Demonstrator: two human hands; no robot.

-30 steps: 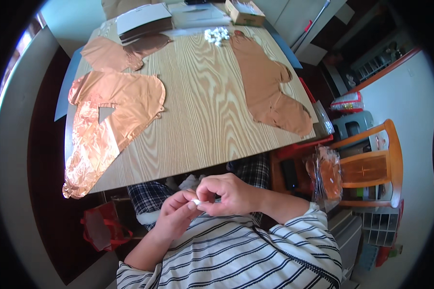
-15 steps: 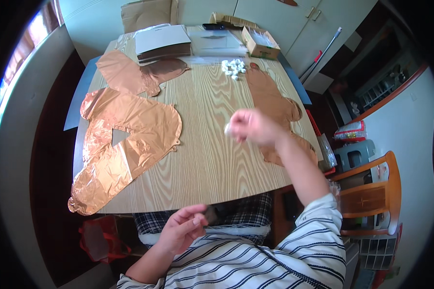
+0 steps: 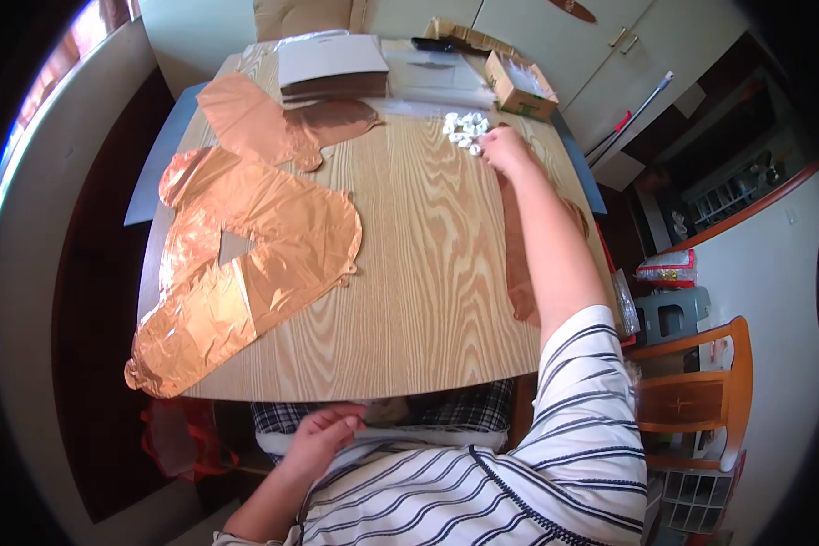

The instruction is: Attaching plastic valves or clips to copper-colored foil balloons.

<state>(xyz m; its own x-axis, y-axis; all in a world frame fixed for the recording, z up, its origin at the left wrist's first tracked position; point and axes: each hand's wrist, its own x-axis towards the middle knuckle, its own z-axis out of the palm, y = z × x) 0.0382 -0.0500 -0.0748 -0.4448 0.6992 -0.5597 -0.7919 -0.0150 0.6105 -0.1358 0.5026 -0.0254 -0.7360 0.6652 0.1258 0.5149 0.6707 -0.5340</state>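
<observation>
My right hand [image 3: 505, 151] stretches far over the table to a pile of small white ring-shaped pieces [image 3: 464, 128]. Its fingers are drawn together at the pile's right edge; whether a piece is between the fingertips I cannot make out. Low over my lap, just off the table's near edge, my left hand [image 3: 326, 435] is closed with thumb and fingers together; what it may hold is hidden. A shiny copper foil balloon [image 3: 291, 214], flat and bent around a gap, lies on the left. Another flat copper balloon [image 3: 246, 118] lies behind it. A third [image 3: 519, 264] is partly covered by my right forearm.
At the table's [image 3: 400, 300] back stand a stack of white-topped brown sheets [image 3: 332, 62], clear plastic sleeves [image 3: 437, 80], a black object [image 3: 431, 44] and an open cardboard box [image 3: 521, 86]. To the right is a wooden chair [image 3: 692, 396]; a red bag [image 3: 187, 441] sits low left.
My right hand has moved away from me, from mid-table to the white pieces; it had a small white thing at its fingertips. My left hand has lowered slightly and its fingers have closed.
</observation>
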